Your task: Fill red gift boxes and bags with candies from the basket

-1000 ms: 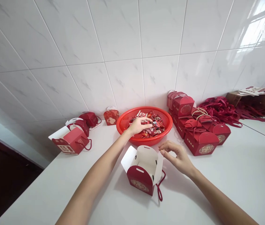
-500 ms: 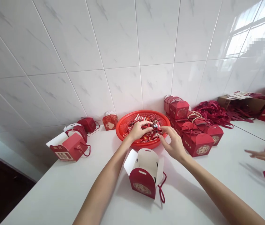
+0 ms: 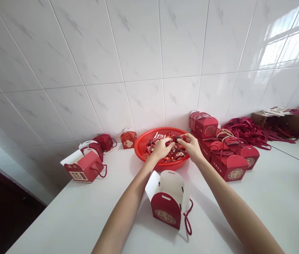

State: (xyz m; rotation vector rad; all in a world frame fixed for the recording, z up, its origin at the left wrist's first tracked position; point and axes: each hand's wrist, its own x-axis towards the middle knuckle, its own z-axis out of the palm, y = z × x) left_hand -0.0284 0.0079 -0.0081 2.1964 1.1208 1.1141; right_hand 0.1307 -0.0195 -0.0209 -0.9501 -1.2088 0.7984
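Both hands were in over the red basket (image 3: 139, 157), close together but not visibly touching, with a bit of dark and red wrapping between the fingertips. Left hand (image 3: 161, 148) came in palm down over the basket's near side, fingers bent toward the right, thumb under the index finger. Right hand (image 3: 192, 147) reached in from the other side, thumb and index brought near each other around a small dark piece (image 3: 177, 138). Couldn't tell if either one was really clamped on anything, the pieces were too small and mixed in with the wrapped candies (image 3: 179, 154) filling the basket.

Both forearms ran up from the bottom edge and angled inward, elbows cut off, with the open box (image 3: 166, 210) sitting upright between them on the white tabletop (image 3: 86, 218). Its flaps stood up, white inside, a cord loop (image 3: 188, 222) hanging off the right side. The front panel hid most of its bottom, so no clue what was in there.

Off to the left were a few more red boxes (image 3: 86, 167), overlapping each other. On the right, a stacked group of boxes (image 3: 229, 165) partly covered one another, with dark red ribbons (image 3: 244, 130) behind, kinda one big tangle. Something at the far right edge was cut off, too little to make out.
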